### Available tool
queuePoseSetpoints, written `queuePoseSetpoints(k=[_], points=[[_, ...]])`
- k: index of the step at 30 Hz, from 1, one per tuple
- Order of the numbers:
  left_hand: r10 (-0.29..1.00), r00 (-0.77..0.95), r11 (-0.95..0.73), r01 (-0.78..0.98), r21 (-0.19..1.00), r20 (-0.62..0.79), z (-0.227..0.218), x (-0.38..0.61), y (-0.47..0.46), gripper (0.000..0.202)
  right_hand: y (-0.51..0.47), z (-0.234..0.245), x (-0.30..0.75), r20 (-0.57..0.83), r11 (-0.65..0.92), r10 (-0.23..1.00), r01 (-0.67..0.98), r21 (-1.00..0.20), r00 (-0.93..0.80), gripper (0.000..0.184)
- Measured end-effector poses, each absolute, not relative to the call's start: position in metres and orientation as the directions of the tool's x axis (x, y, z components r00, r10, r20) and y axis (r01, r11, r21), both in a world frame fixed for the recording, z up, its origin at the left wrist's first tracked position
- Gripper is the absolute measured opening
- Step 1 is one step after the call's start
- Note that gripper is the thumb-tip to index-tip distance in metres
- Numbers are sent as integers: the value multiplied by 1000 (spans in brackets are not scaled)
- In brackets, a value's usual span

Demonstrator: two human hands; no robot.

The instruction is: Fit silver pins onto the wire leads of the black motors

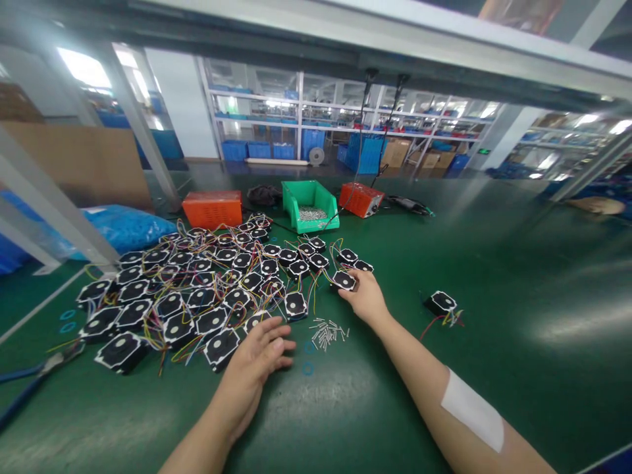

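Observation:
Several black square motor units with coloured wires (207, 289) lie spread over the green table (494, 276). My right hand (364, 295) reaches forward and its fingers close on one black motor unit (343, 281) at the pile's right edge. My left hand (259, 359) rests on the table with fingers stretched out, holding nothing, just in front of the nearest units. A small heap of silver screws (326, 332) lies between my hands. One motor unit (441, 303) sits alone to the right.
A green bin with screws (310, 204) stands at the back, flanked by two orange boxes (212, 209) (361, 199). A blue bag (126, 227) lies at the left. Blue-handled pliers (44, 368) lie at the left front. Small blue rings (308, 368) dot the table.

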State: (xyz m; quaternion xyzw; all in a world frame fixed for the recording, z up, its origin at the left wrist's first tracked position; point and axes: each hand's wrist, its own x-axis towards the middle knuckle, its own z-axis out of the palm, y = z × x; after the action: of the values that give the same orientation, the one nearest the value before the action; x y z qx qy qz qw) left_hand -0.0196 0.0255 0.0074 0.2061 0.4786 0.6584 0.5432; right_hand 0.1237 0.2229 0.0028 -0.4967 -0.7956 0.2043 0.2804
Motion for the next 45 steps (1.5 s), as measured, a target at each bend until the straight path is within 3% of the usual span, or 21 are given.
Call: queuePoseSetpoints(k=[4,8,11,15,19,22,24,26,28,30,31,35,39,42,45], points=[[922,-294,77,-497,864,-251,7,-20,24,47,223,-3,120,190,436,895,702,-563,-404,43],[935,-249,111,-477,872,-254,7,-19,23,47,231,30,145,206,427,904,777,-463,-374,44],[943,-221,120,-472,873,-249,6,-18,22,45,246,55,191,196,281,955,891,-356,-224,46],[946,-211,120,-479,870,-247,4,-18,22,42,263,56,247,38,1,999,960,-279,10,58],[952,-196,114,-488,865,-236,4,-18,21,39,266,47,261,-80,-75,995,946,-315,52,43],[957,-174,116,-499,859,-231,5,-18,21,36,252,58,243,-49,32,997,896,-443,-59,43],[958,-159,128,-511,850,-240,6,-18,22,34,234,70,223,-12,183,973,798,-574,-231,47],[957,-144,142,-526,839,-253,6,-17,22,32,212,80,202,29,325,883,564,-759,-469,52],[959,-122,151,-544,826,-255,5,-14,22,30,188,85,180,123,306,681,127,-944,-722,57],[971,-76,141,-583,800,-227,5,-10,21,33,166,83,161,186,180,505,-108,-978,-843,60],[979,-47,130,-614,779,-200,5,-8,21,36,157,81,153,186,144,450,-135,-980,-874,60],[993,22,95,-758,645,-120,6,0,18,50,132,64,129,173,171,405,-111,-979,-898,56],[976,-37,102,-793,600,-215,9,1,18,38,123,50,120,161,395,442,30,-918,-883,55],[949,-131,83,-776,625,-288,12,-4,21,29,127,44,120,162,553,479,154,-819,-863,64],[926,-232,22,-755,655,-299,14,-12,23,32,135,35,121,119,705,543,374,-602,-831,38]])
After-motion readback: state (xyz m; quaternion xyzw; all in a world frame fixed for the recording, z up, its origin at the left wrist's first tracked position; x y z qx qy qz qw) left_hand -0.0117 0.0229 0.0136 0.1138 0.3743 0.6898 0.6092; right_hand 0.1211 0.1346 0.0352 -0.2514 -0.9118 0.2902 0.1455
